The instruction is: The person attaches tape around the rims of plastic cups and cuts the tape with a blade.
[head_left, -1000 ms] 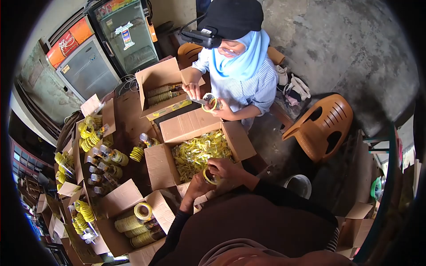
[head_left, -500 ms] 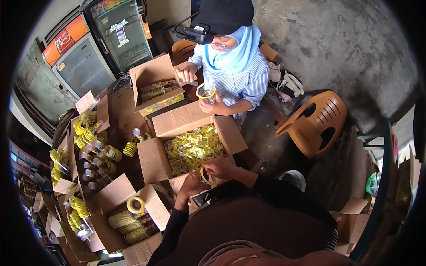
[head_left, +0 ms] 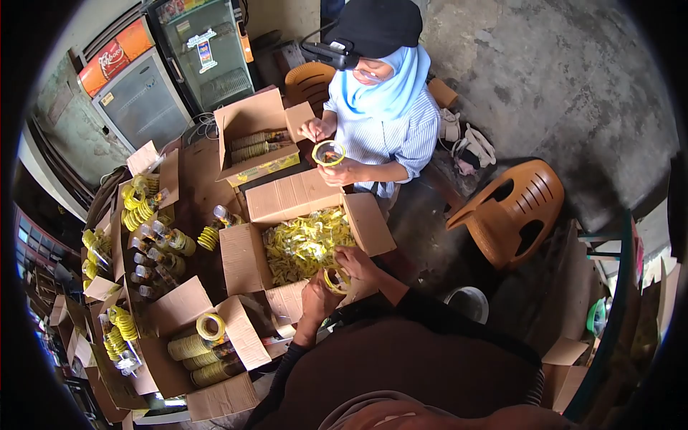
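Here you are with both hands at work on one small clear cup with a yellow rim (head_left: 335,288), its mouth facing up toward you, right over the near flap of the open carton (head_left: 242,259). Your left hand (head_left: 319,297) has its grip closed round the cup's left side, while your right hand (head_left: 356,264) comes in across from it, fingers bunched at the rim; whether that grip pinches the rim or some thin piece, you cannot tell from up here. Just past your knuckles, yellow-and-clear pieces (head_left: 304,240) fill the carton in a loose heap. Over to your left, a second carton (head_left: 244,333) holds stacked cups (head_left: 204,358) lying on their sides, with a single yellow ring shape (head_left: 210,327) on top (its hole faces you squarely). Beyond it, clear-ended stacks (head_left: 163,251) crowd together on the brown tabletop (head_left: 201,172). Across the heap, a co-worker (head_left: 380,125) in a striped shirt holds another yellow-rimmed cup (head_left: 328,153) in the left hand, the right hand near its rim, beside a third carton (head_left: 247,115).
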The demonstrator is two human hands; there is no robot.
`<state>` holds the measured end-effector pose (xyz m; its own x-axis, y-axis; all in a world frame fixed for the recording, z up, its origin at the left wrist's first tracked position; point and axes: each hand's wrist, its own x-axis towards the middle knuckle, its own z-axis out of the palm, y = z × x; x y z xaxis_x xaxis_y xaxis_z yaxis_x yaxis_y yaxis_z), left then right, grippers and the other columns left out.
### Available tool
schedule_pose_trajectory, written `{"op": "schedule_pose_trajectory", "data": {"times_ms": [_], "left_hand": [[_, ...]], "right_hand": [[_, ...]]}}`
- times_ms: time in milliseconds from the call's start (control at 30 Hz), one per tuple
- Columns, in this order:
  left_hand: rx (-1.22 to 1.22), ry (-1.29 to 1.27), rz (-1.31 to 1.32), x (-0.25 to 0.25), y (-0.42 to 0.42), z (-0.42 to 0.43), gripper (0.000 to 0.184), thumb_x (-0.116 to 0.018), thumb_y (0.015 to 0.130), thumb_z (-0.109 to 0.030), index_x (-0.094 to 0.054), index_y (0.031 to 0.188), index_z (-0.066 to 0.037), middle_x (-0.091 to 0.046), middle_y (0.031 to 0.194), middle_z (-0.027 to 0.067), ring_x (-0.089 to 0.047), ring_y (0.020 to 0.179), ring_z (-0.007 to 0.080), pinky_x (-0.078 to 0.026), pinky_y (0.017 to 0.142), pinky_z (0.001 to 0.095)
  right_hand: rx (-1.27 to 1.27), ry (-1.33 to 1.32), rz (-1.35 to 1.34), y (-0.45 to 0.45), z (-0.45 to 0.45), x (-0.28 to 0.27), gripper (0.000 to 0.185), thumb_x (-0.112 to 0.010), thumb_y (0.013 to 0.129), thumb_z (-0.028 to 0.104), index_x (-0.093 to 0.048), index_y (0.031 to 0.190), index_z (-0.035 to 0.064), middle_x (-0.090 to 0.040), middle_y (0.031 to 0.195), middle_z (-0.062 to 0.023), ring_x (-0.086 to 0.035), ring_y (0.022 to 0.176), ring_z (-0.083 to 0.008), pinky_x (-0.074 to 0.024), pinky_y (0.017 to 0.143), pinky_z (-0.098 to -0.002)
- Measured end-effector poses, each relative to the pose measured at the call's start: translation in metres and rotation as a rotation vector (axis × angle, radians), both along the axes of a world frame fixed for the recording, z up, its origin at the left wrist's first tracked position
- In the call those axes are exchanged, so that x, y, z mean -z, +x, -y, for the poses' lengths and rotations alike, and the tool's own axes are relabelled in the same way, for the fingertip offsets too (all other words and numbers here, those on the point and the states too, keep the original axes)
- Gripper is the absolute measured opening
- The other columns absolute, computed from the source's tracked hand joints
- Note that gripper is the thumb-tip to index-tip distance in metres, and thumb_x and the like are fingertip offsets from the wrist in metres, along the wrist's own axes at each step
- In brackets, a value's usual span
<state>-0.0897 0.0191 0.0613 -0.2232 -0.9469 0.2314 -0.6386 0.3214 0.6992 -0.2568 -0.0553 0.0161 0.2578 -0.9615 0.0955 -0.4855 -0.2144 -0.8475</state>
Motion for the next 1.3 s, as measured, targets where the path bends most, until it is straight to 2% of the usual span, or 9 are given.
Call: {"op": "schedule_pose_trajectory", "data": {"times_ms": [167,367,433,567,733,1033,1100,1167,1300], "left_hand": [[0.013,-0.039,-0.256,-0.028,0.000,-0.004,0.046,-0.082,0.065,-0.012,-0.056,0.102,-0.004,-0.066,0.087,0.0142,-0.066,0.075,0.0306,-0.054,0.068,0.0370],[-0.176,-0.024,-0.440,-0.038,0.005,0.002,0.050,-0.084,0.069,-0.011,-0.053,0.108,-0.003,-0.064,0.089,0.0097,-0.063,0.072,0.0221,-0.052,0.070,0.0340],[-0.186,-0.162,-0.291,-0.043,0.008,0.011,0.054,-0.085,0.068,-0.015,-0.052,0.108,0.001,-0.066,0.089,0.0132,-0.064,0.070,0.0247,-0.052,0.070,0.0356],[-0.237,-0.229,-0.324,-0.032,0.013,0.016,0.057,-0.081,0.071,-0.014,-0.048,0.115,0.004,-0.065,0.093,0.0151,-0.065,0.082,0.0261,-0.051,0.078,0.0365],[-0.332,0.006,-0.345,-0.020,0.016,0.005,0.064,-0.073,0.076,-0.007,-0.038,0.127,0.010,-0.062,0.109,0.0187,-0.061,0.098,0.0305,-0.045,0.093,0.0369],[-0.288,-0.060,-0.364,-0.022,0.008,0.015,0.069,-0.080,0.072,-0.008,-0.041,0.127,0.006,-0.062,0.111,0.0199,-0.062,0.099,0.0296,-0.049,0.087,0.0374],[-0.260,-0.277,-0.168,-0.004,0.013,0.022,0.089,-0.082,0.069,-0.006,-0.025,0.138,-0.003,-0.061,0.112,0.0229,-0.063,0.095,0.0369,-0.051,0.082,0.0407],[-0.221,-0.484,-0.327,0.007,0.011,0.031,0.066,-0.081,0.072,-0.008,-0.042,0.125,-0.001,-0.062,0.110,0.0172,-0.062,0.098,0.0261,-0.050,0.085,0.0359],[-0.285,-0.211,-0.356,-0.001,0.007,0.027,0.067,-0.081,0.073,-0.007,-0.040,0.125,0.000,-0.061,0.111,0.0175,-0.062,0.098,0.0264,-0.050,0.085,0.0355]], "right_hand": [[0.180,-0.174,-0.109,-0.044,0.033,-0.018,0.018,-0.052,0.093,0.021,-0.053,0.091,0.0032,-0.060,0.082,-0.0226,-0.060,0.079,-0.0426,-0.0443,0.064,-0.0474],[0.076,-0.604,0.218,-0.011,0.032,-0.184,0.010,-0.059,0.088,0.008,-0.056,0.096,0.0031,-0.056,0.075,-0.0170,-0.058,0.068,-0.0353,-0.0431,0.059,-0.0402],[-0.060,-0.366,0.132,0.006,0.072,-0.166,0.007,-0.061,0.086,0.006,-0.058,0.092,0.0036,-0.057,0.079,-0.0160,-0.059,0.068,-0.0337,-0.0432,0.058,-0.0401],[-0.225,-0.581,0.275,0.024,0.057,-0.132,0.007,-0.064,0.084,0.003,-0.058,0.087,0.0024,-0.055,0.072,-0.0124,-0.058,0.065,-0.0243,-0.0449,0.058,-0.0351],[-0.351,-0.054,-0.442,0.001,0.076,0.021,0.009,-0.060,0.084,0.006,-0.063,0.093,0.0061,-0.063,0.092,-0.0144,-0.064,0.082,-0.0335,-0.0497,0.074,-0.0432],[-0.372,-0.196,-0.110,-0.017,0.067,0.008,0.013,-0.061,0.084,0.005,-0.066,0.096,0.0026,-0.065,0.094,-0.0182,-0.064,0.086,-0.0352,-0.0502,0.075,-0.0411],[-0.373,-0.184,-0.112,-0.025,0.061,-0.003,0.014,-0.059,0.085,0.006,-0.066,0.096,0.0031,-0.063,0.093,-0.0188,-0.062,0.087,-0.0381,-0.0494,0.075,-0.0431],[-0.405,-0.180,-0.077,-0.029,0.060,-0.007,0.014,-0.060,0.085,0.007,-0.066,0.096,0.0033,-0.063,0.093,-0.0182,-0.062,0.086,-0.0374,-0.0496,0.075,-0.0426],[-0.395,-0.116,-0.136,-0.034,0.060,-0.001,0.013,-0.064,0.085,0.010,-0.066,0.096,0.0041,-0.064,0.091,-0.0164,-0.064,0.084,-0.0353,-0.0501,0.073,-0.0415]]}}
